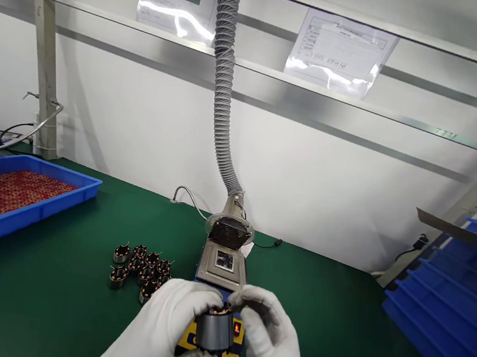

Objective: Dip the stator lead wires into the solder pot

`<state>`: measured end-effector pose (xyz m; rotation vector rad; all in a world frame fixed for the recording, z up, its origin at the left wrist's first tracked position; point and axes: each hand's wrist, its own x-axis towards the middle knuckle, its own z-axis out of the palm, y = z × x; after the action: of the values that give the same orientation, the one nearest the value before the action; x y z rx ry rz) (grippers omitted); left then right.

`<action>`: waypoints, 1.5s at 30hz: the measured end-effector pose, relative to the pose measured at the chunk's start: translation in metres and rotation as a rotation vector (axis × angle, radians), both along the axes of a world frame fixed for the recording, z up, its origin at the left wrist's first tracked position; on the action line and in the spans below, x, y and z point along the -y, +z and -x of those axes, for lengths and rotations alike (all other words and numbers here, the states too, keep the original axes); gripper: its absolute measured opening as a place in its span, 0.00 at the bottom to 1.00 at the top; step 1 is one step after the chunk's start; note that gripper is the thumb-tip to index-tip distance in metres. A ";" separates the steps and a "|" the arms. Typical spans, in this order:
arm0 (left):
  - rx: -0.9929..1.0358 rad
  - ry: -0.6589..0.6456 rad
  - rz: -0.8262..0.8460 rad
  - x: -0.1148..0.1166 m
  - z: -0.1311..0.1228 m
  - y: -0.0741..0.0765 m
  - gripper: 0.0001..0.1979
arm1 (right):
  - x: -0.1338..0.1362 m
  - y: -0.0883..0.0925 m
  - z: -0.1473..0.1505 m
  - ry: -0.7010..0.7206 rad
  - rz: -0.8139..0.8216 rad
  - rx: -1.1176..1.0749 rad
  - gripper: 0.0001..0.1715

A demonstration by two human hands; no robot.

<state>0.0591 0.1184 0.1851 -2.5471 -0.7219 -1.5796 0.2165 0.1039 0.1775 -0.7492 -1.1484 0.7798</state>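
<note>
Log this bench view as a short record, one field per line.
Left hand: gloved hand gripping a dark-sided ring part
Right hand: gloved hand, fingertips at the ring part's upper right edge; whether they pinch anything is unclear
Behind the hands: metal-topped device with a yellow front and a lit red switch
Above device: grey ribbed hose
Left of device: cluster of similar parts on the green tabletop
Far left: blue tray with red-patterned contents
Far right: stacked blue trays
</note>
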 end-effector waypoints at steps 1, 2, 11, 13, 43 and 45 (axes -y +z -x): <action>-0.014 0.057 -0.109 -0.001 -0.001 0.002 0.18 | 0.004 0.000 0.005 -0.059 0.003 0.069 0.10; -0.028 0.117 -0.207 -0.002 -0.002 0.004 0.17 | 0.007 0.000 0.009 -0.119 -0.007 0.112 0.11; 0.011 -0.187 0.500 0.005 0.003 -0.011 0.21 | 0.005 0.005 -0.003 0.172 -0.182 0.308 0.08; 0.050 -0.234 0.824 0.009 0.005 -0.014 0.24 | 0.000 0.006 -0.003 0.430 -0.128 -0.051 0.11; 0.058 -0.122 0.054 -0.007 0.019 0.012 0.20 | 0.003 -0.004 0.034 0.737 0.461 -0.591 0.16; 0.103 -0.234 0.019 -0.010 0.019 0.012 0.14 | 0.003 -0.005 0.036 0.756 0.458 -0.530 0.15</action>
<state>0.0397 0.1288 0.1967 -2.6630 -0.4616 -1.7905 0.1805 0.1014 0.1728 -0.4079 -0.7498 1.8001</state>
